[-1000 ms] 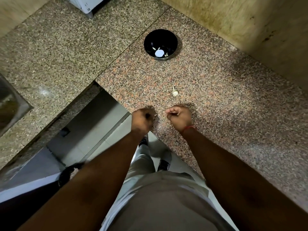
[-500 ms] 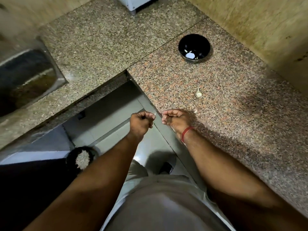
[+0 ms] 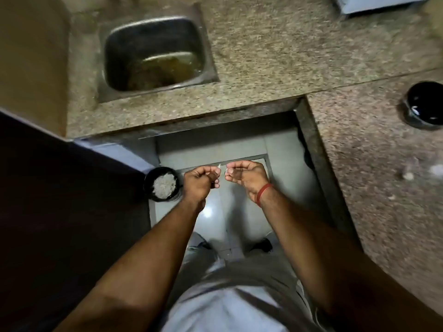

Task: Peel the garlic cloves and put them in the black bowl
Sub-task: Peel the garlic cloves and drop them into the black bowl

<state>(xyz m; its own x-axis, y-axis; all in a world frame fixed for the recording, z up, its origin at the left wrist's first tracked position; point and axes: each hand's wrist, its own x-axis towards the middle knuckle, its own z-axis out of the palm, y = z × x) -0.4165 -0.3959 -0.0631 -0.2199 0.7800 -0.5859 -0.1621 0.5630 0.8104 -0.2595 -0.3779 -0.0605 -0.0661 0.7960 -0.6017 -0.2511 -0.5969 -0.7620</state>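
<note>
Both hands hover over the floor in the gap between the counters. My left hand (image 3: 201, 180) is curled and pinches a small pale garlic clove (image 3: 218, 167), of which only a whitish tip shows. Close beside it, my right hand (image 3: 244, 176) lies palm up with curled fingers, and its thumb and fingertip pinch a tiny scrap of garlic skin (image 3: 226, 172). The black bowl (image 3: 424, 104) stands on the granite counter at the far right, with pale pieces inside. Another garlic clove (image 3: 407, 175), blurred, lies on that counter.
A black bin (image 3: 163, 185) with pale peels stands on the floor just left of my left hand. A steel sink (image 3: 155, 53) holding murky water is set in the counter ahead. A dark panel (image 3: 60, 188) fills the left side. My legs and shoes are below.
The view swung left, so the bowl slid to the right edge and the sink came into view. Both hands left the counter edge and now hang over the floor near the bin.
</note>
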